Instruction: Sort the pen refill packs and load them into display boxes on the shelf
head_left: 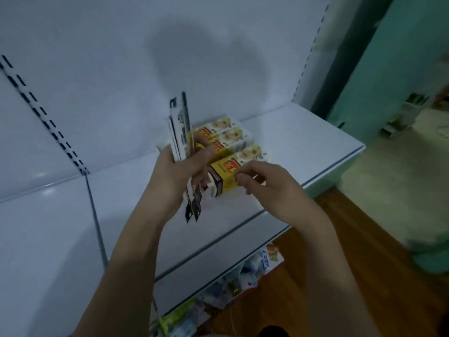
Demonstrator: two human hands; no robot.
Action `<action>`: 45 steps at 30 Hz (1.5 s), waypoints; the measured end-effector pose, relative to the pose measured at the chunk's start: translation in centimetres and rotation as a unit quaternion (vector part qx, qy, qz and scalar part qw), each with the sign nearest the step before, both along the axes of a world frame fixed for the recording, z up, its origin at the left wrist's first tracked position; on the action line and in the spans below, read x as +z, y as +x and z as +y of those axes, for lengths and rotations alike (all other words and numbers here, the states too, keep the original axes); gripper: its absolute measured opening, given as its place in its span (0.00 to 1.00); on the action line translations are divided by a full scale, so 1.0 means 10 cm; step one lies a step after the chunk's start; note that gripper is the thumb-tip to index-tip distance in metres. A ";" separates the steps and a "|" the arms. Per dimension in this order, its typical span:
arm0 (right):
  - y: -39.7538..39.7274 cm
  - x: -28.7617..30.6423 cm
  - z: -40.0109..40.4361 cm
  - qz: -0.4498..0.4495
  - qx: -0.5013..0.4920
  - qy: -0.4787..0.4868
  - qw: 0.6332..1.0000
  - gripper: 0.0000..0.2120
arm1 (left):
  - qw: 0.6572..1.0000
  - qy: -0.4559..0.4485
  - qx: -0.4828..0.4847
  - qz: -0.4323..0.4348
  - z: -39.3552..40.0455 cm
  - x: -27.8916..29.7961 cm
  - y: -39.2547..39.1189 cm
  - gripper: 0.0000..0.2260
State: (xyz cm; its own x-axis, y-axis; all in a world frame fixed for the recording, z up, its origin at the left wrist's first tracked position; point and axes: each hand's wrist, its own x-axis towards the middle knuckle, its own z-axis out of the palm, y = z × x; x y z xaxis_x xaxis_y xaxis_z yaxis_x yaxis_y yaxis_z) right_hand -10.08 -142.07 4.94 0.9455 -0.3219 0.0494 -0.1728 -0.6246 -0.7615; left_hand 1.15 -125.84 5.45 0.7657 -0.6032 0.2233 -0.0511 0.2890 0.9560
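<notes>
- Left hand (179, 171) grips the refill packs (181, 137), long axis upright, tilted slightly left.
- Right hand (264, 183), fingers curled, touches the nearest display box (228, 175).

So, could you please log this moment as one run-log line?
left hand: grips refill packs upright | right hand: fingers curled at nearest display box, grip unclear | boxes: three on shelf

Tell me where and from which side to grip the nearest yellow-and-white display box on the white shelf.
Grip the nearest yellow-and-white display box across its long sides near the yellow front end, coming from above and the right. Its left side is crowded by the left hand gripping the pen refill packs, and another box sits close behind; the right hand is already at that end.
</notes>
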 end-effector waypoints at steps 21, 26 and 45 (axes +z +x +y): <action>1.86 0.26 -0.66 0.060 0.328 -0.092 0.938 0.15 | 0.883 -0.016 0.468 0.016 -0.12 0.28 0.71 0.19; 1.97 0.24 -0.68 0.029 0.356 -0.148 0.922 0.19 | 0.863 -0.004 0.504 0.036 -0.15 0.18 0.65 0.17; 2.06 0.33 -0.84 -0.034 0.371 0.139 0.917 0.27 | 0.838 -0.006 0.543 -0.056 -0.13 0.76 0.69 0.05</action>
